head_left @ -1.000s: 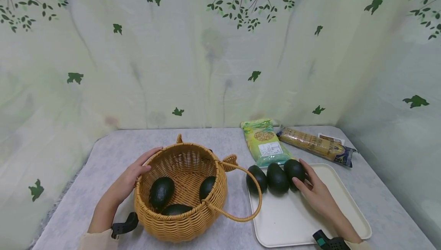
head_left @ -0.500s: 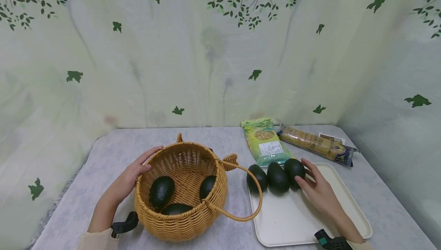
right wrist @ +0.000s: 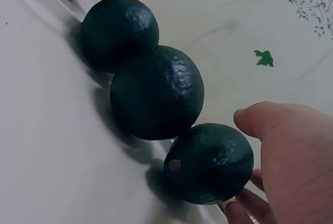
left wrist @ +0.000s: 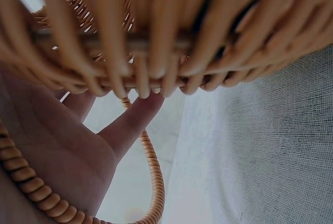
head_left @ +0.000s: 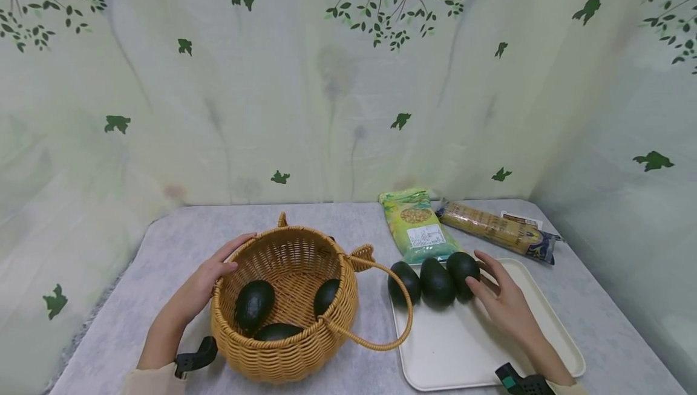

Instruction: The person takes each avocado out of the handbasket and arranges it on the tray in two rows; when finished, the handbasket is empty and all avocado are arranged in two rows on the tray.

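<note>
A wicker basket (head_left: 285, 355) stands left of centre in the head view, with 3 dark avocados showing inside, one of them (head_left: 255, 305) at the left wall. My left hand (head_left: 204, 286) holds its left rim, the thumb over the edge; in the left wrist view the palm (left wrist: 57, 146) lies against the weave. On the white tray (head_left: 446, 365) a row of 3 avocados lies along the far left edge. Beside the rightmost avocado (head_left: 463, 274) is my right hand (head_left: 506, 304), fingers and thumb spread around it. A gap shows between thumb and avocado (right wrist: 208, 164) in the right wrist view.
Behind the tray lies a green and yellow bag (head_left: 419, 225) with a white label. A long clear pack (head_left: 495, 228), apparently pasta, lies to its right. The basket's looped handle (head_left: 405, 316) leans over the tray's left edge. A leaf-patterned curtain (head_left: 337, 110) hangs behind.
My right hand has eased slightly back from the rightmost avocado. The left hand and basket stay where they were; the head view shifts a little.
</note>
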A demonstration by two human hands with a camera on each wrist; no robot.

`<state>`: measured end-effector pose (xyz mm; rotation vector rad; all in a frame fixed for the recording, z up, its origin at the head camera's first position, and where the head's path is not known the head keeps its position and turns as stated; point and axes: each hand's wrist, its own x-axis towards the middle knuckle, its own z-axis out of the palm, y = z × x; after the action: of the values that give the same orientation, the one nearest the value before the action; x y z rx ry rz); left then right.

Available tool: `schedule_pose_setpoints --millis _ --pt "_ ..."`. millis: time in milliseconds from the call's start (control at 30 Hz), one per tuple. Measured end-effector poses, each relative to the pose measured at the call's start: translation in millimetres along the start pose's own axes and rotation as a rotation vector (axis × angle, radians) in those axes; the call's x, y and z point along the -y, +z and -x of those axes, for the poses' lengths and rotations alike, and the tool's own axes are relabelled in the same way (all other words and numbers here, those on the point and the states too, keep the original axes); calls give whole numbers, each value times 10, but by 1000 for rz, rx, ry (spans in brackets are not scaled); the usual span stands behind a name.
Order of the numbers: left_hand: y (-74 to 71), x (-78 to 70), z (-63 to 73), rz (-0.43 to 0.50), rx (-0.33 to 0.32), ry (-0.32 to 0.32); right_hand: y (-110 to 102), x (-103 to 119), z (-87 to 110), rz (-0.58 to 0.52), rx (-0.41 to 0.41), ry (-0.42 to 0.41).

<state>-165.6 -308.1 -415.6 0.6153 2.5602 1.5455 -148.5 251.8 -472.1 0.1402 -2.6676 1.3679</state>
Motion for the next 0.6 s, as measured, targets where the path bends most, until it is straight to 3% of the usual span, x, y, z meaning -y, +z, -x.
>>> schedule_pose_setpoints --millis 267,600 --pt "4 4 9 -20 -11 -3 7 62 -3 13 -83 -56" --pt "14 2 1 -8 -9 -13 7 215 -25 0 -117 -103"
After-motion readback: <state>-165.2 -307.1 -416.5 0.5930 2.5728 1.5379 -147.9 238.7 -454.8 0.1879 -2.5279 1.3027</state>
